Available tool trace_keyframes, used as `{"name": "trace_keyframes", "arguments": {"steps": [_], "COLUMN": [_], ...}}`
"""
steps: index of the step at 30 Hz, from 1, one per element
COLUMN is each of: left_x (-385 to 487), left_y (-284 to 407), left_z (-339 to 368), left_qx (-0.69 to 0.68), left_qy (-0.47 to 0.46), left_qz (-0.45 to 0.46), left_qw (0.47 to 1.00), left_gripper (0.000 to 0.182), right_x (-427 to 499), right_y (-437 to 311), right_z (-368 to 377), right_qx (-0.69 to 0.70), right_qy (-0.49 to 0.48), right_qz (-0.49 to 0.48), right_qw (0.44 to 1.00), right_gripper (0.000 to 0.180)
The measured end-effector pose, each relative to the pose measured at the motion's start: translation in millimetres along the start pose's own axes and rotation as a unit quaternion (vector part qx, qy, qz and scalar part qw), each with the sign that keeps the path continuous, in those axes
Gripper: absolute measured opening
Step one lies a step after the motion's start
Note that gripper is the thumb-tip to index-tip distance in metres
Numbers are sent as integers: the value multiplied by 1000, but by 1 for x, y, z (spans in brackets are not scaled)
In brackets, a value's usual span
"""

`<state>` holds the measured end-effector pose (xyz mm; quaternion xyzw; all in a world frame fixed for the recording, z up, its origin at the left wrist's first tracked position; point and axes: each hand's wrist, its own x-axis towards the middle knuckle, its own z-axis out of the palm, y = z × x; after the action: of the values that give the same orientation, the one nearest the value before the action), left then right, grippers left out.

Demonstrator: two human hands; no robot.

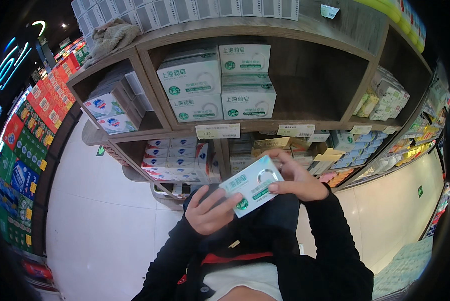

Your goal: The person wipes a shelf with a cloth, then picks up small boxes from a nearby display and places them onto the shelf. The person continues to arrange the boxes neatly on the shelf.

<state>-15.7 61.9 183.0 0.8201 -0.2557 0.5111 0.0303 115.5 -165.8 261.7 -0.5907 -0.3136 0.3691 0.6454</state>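
A white and green soap box [252,186] is held tilted in front of my lap. My right hand [298,180] grips its right end, thumb on the front face and fingers behind the top edge. The fingers of my left hand [212,212] lie over the lower left corner of the box, slightly spread. Beyond my hands, similar soap boxes [189,79] stand stacked in the wooden shelf's middle compartment. Under that compartment, a price tag [218,131] is fixed to the shelf edge.
A wooden shelf unit [262,125] stands before me. Its left compartment holds other soap boxes [106,109], and more packs [172,158] fill the lower level. A grey cloth [114,37] lies on top. Red and green packages [50,99] line the aisle at left.
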Motion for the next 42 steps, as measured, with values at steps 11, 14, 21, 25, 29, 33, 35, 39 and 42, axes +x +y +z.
{"name": "trace_keyframes", "arguments": {"steps": [11,14,21,25,29,33,35,39,42], "left_x": [-39,-55,-80,-82,-86,-95,-98,-89,-76], "left_y": [9,16,18,22,25,23,22,24,34], "left_z": [-6,-9,-13,-11,-8,-6,-2,12,20], "left_qx": [-83,-93,-100,-106,-119,-134,-152,-188,-191], "left_qy": [-88,-114,-155,-166,-173,-181,-193,-204,-205], "left_qz": [-227,-263,-309,-331,-344,-370,-374,-347,-319], "left_qw": [966,953,933,923,915,901,894,896,905], "left_gripper": [31,30,27,26,25,24,23,24,28], "right_x": [95,123,124,83,2,-64,-78,-53,-17], "right_y": [-70,-69,-73,-83,-70,-32,-10,36,58], "right_z": [-61,-65,-44,-65,-82,-96,-100,-83,-66], "right_qx": [-237,-283,-265,-336,-245,-306,-426,-535,-579], "right_qy": [274,346,202,260,256,586,637,600,606], "right_qz": [-384,-417,-365,-331,-394,-286,-245,-212,-151], "right_qw": [849,792,870,842,848,693,593,556,525], "right_gripper": [68,64,70,77,45,13,11,45,59]}}
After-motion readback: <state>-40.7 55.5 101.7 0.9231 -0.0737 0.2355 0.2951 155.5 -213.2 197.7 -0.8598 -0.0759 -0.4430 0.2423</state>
